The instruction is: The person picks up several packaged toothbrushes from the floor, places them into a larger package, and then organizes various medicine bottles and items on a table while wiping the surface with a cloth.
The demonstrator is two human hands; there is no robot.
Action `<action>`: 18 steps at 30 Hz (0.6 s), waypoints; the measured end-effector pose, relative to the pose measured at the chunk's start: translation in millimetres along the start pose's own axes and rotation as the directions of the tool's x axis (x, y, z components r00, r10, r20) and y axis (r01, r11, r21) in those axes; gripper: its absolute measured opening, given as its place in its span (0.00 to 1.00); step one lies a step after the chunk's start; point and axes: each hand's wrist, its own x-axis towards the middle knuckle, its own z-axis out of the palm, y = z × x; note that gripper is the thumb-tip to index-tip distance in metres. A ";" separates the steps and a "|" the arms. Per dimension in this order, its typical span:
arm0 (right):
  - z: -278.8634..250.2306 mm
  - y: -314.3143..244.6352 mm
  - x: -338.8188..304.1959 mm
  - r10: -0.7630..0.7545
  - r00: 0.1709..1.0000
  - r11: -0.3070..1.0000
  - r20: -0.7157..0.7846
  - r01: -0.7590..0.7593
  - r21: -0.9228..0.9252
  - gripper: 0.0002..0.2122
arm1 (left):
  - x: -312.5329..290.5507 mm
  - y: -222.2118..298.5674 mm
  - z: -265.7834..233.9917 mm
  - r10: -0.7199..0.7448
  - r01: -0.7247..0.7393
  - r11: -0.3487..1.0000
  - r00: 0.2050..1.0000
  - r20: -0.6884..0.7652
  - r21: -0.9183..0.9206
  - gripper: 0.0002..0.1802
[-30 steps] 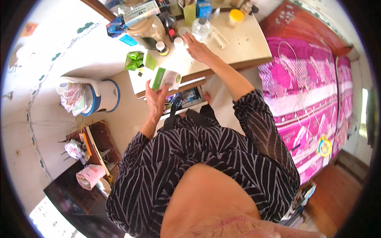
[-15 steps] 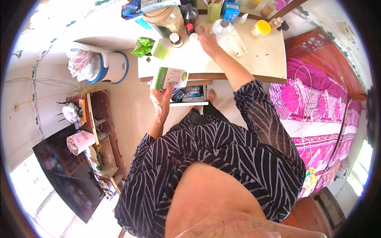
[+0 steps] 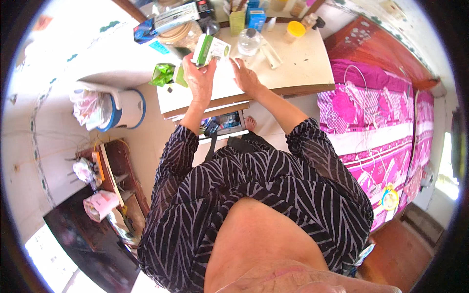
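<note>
A small green and white box [image 3: 211, 51] is held by my left hand [image 3: 199, 80], raised over the left half of the white table [image 3: 298, 68]. To its right, my right hand [image 3: 246, 79] hovers at the table's near side, fingers outstretched and slightly apart, with nothing visible in them. Beyond it stands a clear, rounded bottle [image 3: 249, 43], beside a long cream-coloured box [image 3: 271, 54]. A bright green plastic packet [image 3: 162, 74] lies left of my left hand. The box and my left hand hide part of the tabletop behind them.
A large jar [image 3: 181, 36] with other boxes stands at the back left; a yellow-lidded jar [image 3: 295, 30] and blue box [image 3: 255, 19] sit farther right. Below the table edge, a filled drawer [image 3: 227, 124] is pulled out. A white-and-blue bin [image 3: 131, 110] stands left, a pink bed [image 3: 364, 141] right.
My left hand has carried the green and white box up and forward over the table. My right hand has drawn back from among the bottles. The whole view has shifted somewhat.
</note>
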 end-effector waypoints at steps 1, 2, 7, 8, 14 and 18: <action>-6.4 0.3 -10.6 -0.034 0.995 0.999 -0.096 0.037 0.020 0.29 | 8.3 -2.2 10.1 0.074 -0.074 0.987 0.997 0.008 0.141 0.26; -13.6 2.5 -18.4 -0.003 0.997 0.998 -0.083 0.009 0.066 0.30 | 15.4 -4.3 17.6 0.078 -0.078 0.995 0.997 0.004 0.056 0.27; -56.7 28.1 -57.2 0.234 0.972 0.939 -0.040 -0.215 0.268 0.24 | 36.2 -24.4 45.8 0.269 -0.253 0.887 0.963 0.014 0.386 0.28; -64.8 38.8 -62.1 0.299 0.954 0.915 -0.012 -0.284 0.287 0.22 | 40.1 -28.0 50.2 0.278 -0.259 0.858 0.960 0.023 0.443 0.28; -90.4 136.8 -64.0 0.515 0.835 0.787 -0.194 -0.372 0.492 0.19 | 63.8 -32.0 77.3 0.292 -0.256 0.783 0.956 0.028 0.566 0.26; -97.0 195.1 -37.4 0.555 0.782 0.770 -0.285 -0.352 0.533 0.28 | 64.0 -53.8 89.9 0.205 -0.167 0.782 0.979 0.005 0.601 0.26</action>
